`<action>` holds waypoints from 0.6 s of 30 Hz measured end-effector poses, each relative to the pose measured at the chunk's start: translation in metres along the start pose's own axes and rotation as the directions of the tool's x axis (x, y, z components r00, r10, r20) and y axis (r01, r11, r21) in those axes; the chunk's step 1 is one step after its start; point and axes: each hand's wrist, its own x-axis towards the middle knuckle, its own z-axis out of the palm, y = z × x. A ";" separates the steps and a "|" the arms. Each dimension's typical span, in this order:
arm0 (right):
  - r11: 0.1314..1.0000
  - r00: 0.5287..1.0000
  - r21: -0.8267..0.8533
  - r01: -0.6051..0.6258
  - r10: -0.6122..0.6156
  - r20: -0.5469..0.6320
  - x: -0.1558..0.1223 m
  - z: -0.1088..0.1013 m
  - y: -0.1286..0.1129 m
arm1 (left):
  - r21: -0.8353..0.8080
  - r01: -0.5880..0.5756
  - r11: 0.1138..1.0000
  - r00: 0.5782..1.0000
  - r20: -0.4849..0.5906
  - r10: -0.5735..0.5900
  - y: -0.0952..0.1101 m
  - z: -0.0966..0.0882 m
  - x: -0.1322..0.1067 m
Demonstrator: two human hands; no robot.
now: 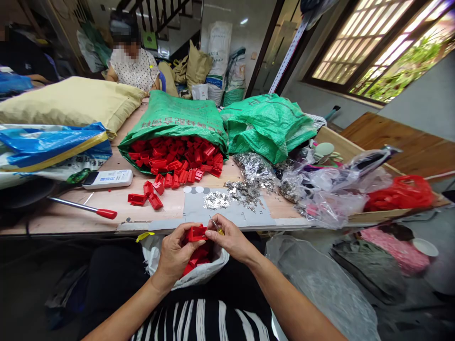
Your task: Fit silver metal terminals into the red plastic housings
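Observation:
Over my lap, my left hand (pixel 174 248) is closed around a red plastic piece (pixel 197 233), a small hollow block. My right hand (pixel 231 237) is closed on a small yellow-handled tool (pixel 221 231) with a thin metal shaft pointing up and left. Its fingertips touch the right end of the red piece. Just below both hands, a white sack (pixel 213 274) in my lap holds more red pieces. On the table ahead, a pile of small flat metal parts (pixel 216 200) lies on a grey sheet (pixel 194 213).
A green woven sack (pixel 185 111) spills red pieces (pixel 170 156) onto the table. Another green sack (pixel 263 123) and plastic bags (pixel 330 189) lie right. At left are a white device (pixel 108 179) and a red-tipped lever (pixel 106 214). A person (pixel 133 66) sits across the table.

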 end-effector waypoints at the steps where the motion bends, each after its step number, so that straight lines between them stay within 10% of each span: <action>1: 1.000 1.000 -0.006 0.001 -0.001 0.001 0.000 0.000 0.000 | 0.013 -0.014 1.000 1.000 0.003 0.014 0.000 0.000 0.000; 8: 0.997 0.998 0.077 -0.032 0.027 0.059 0.002 0.003 0.008 | 0.203 -0.199 0.959 0.979 0.003 0.202 0.000 0.005 -0.005; 18: 0.921 0.964 0.325 -0.215 0.148 0.219 -0.007 0.001 0.020 | 0.098 -0.131 0.987 0.990 0.072 0.124 0.001 0.004 -0.007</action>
